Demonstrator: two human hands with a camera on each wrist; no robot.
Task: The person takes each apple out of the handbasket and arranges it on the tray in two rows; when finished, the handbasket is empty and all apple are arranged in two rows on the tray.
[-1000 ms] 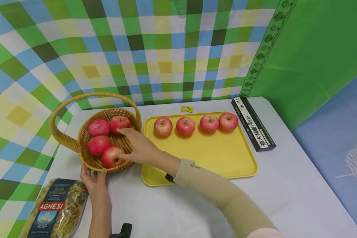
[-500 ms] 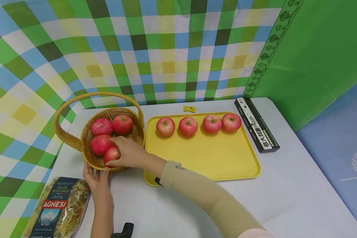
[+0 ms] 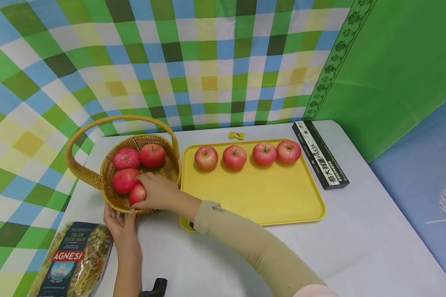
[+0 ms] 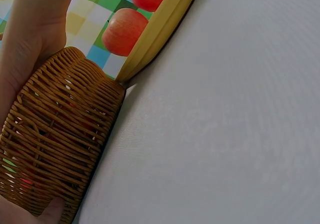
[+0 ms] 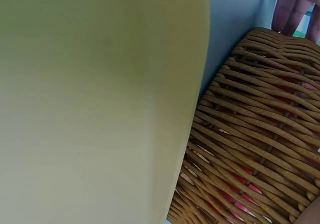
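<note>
A wicker basket (image 3: 107,177) with a tall handle stands at the left of the table and holds several red apples. Inside it, my right hand (image 3: 157,192) grips the near red apple (image 3: 137,194), covering its right side. My left hand (image 3: 120,231) rests against the outside of the basket's near wall, fingers and thumb spread. The left wrist view shows its thumb (image 4: 54,211) on the weave. Another red apple (image 3: 125,180) lies just left of the gripped one. Farther back in the basket lie a mottled red apple (image 3: 126,159) and a stemmed apple (image 3: 153,155).
Right of the basket is a yellow tray (image 3: 252,198), with several apples (image 3: 234,157) along its far edge. A black pasta box (image 3: 320,154) lies beyond its right side. A pasta bag (image 3: 72,260) lies at the near left. Behind the tray is a small yellow packet (image 3: 236,135).
My right hand has come down and toward the near side of the basket, its fingers closing round the near apple. The left hand stays at the basket's wall. The view has shifted slightly.
</note>
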